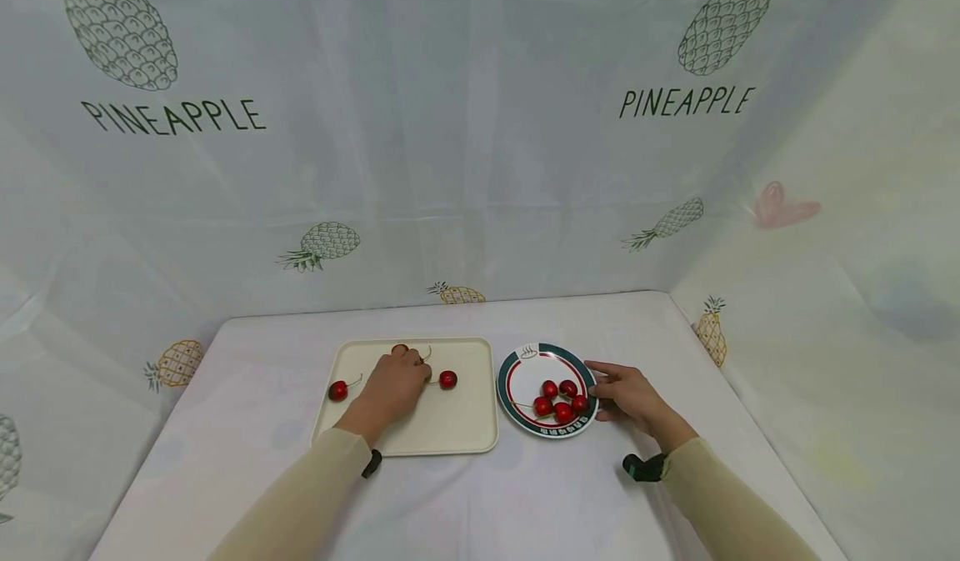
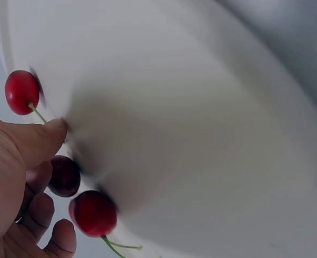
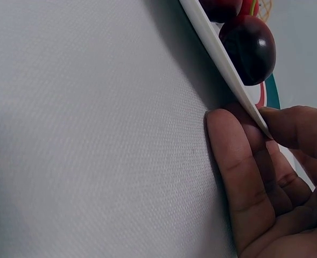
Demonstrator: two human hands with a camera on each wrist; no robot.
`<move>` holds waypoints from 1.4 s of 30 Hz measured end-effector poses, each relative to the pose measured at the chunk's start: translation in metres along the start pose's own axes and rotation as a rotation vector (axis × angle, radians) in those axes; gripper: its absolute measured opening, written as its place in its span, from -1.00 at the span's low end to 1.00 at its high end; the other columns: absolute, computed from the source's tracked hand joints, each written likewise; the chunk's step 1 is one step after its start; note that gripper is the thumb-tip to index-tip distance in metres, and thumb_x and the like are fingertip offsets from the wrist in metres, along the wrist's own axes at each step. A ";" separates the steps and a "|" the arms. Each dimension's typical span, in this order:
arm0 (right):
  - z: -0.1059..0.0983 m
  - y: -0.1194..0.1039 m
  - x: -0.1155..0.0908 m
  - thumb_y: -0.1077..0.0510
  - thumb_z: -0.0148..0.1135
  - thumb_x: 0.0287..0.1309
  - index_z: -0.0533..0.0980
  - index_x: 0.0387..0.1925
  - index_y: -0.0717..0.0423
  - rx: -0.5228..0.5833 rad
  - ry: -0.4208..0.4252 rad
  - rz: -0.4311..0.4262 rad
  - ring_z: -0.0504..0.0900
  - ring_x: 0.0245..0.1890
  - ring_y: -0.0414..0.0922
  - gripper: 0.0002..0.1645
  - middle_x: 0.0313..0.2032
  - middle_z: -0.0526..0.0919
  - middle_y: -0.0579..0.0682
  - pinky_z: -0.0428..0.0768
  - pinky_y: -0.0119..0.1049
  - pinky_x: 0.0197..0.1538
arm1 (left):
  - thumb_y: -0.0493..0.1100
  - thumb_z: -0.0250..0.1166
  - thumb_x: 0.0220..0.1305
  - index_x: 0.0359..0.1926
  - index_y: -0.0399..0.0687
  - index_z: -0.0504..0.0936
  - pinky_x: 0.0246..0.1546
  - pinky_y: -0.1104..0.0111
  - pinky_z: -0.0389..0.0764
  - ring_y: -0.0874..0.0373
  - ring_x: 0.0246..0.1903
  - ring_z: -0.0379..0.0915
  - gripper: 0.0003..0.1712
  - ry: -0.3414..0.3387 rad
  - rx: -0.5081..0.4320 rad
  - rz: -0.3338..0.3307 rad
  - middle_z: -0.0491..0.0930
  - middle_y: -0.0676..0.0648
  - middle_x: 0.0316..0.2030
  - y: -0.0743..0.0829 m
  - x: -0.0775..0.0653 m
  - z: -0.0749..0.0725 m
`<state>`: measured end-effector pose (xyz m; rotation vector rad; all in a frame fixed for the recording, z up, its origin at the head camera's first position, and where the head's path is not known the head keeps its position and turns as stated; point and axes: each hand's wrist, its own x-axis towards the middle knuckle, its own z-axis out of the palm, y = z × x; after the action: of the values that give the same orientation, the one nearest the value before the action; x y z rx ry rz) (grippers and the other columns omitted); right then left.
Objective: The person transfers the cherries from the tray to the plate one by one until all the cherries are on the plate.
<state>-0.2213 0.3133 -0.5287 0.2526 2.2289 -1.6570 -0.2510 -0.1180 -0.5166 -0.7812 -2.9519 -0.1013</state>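
My left hand (image 1: 396, 384) reaches down over a cream rectangular tray (image 1: 457, 428), fingers bent among the cherries. In the left wrist view, its thumb lies by the stem of a red cherry (image 2: 22, 92). A dark cherry (image 2: 65, 176) sits beside the index finger, and another red cherry (image 2: 93, 213) lies lower; no firm grip shows. At the right, my right hand (image 1: 630, 394) pinches the rim of a round plate (image 1: 510, 403), thumb on top and fingers underneath. Several red cherries (image 1: 562, 413) rest on this white plate with its dark green border.
On the tray's left side lies a cherry (image 1: 338, 390) with its stem, and another cherry (image 1: 447, 379) lies right of the left hand. A white cloth (image 1: 465, 503) covers the table. Behind stands a pineapple-print curtain (image 1: 435, 152).
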 end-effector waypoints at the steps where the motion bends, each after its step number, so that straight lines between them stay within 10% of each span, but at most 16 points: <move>1: 0.000 0.000 0.000 0.22 0.27 0.44 0.35 0.55 0.07 -0.001 0.001 0.000 0.74 -0.26 -0.07 -0.30 0.12 0.63 0.21 0.77 -0.17 -0.27 | -0.23 0.33 0.45 -0.11 -0.06 0.79 -0.02 0.03 0.55 -0.09 -0.04 0.44 -0.88 0.003 -0.005 -0.004 0.62 -0.09 -0.16 -0.001 -0.001 0.000; 22: 0.001 0.003 0.000 0.22 0.26 0.45 0.34 0.55 0.07 0.000 0.003 0.001 0.73 -0.24 -0.06 -0.30 0.16 0.61 0.24 0.77 -0.16 -0.26 | -0.25 0.43 0.36 -0.26 -0.07 0.70 -0.09 0.11 0.49 0.00 -0.18 0.33 -0.95 0.035 -0.093 0.009 0.56 -0.05 -0.23 -0.002 -0.008 0.001; 42: 0.001 0.004 0.001 0.21 0.25 0.46 0.34 0.55 0.06 -0.007 0.013 0.001 0.74 -0.25 -0.05 -0.30 0.17 0.63 0.24 0.77 -0.15 -0.26 | -0.30 0.29 0.46 -0.23 -0.13 0.60 -0.05 0.09 0.47 -0.01 -0.23 0.33 -0.94 0.206 -0.077 0.094 0.47 -0.06 -0.27 0.001 -0.006 0.000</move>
<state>-0.2210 0.3131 -0.5330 0.2635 2.2435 -1.6517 -0.2459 -0.1202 -0.5176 -0.8614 -2.7279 -0.2735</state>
